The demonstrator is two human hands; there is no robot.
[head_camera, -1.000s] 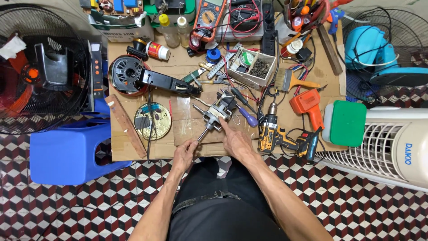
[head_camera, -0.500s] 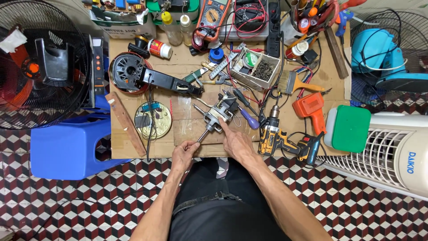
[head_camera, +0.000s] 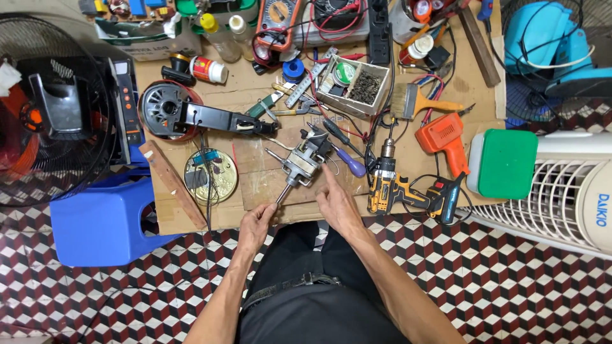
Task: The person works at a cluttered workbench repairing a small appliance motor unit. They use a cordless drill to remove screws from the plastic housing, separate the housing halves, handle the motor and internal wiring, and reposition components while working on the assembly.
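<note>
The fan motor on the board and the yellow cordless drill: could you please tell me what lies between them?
In the head view, a purple-handled screwdriver lies between the fan motor and the cordless drill, just beyond the right hand.

Red, white and black cube-patterned tile floor (head_camera: 510,280) is spreading across the whole near side. A low wooden board (head_camera: 255,191) is serving as the bench, sitting on that floor. A blue plastic stool (head_camera: 102,223) is standing at its left, a white fan heater (head_camera: 561,191) is lying to the right. Even light is falling throughout.
</note>
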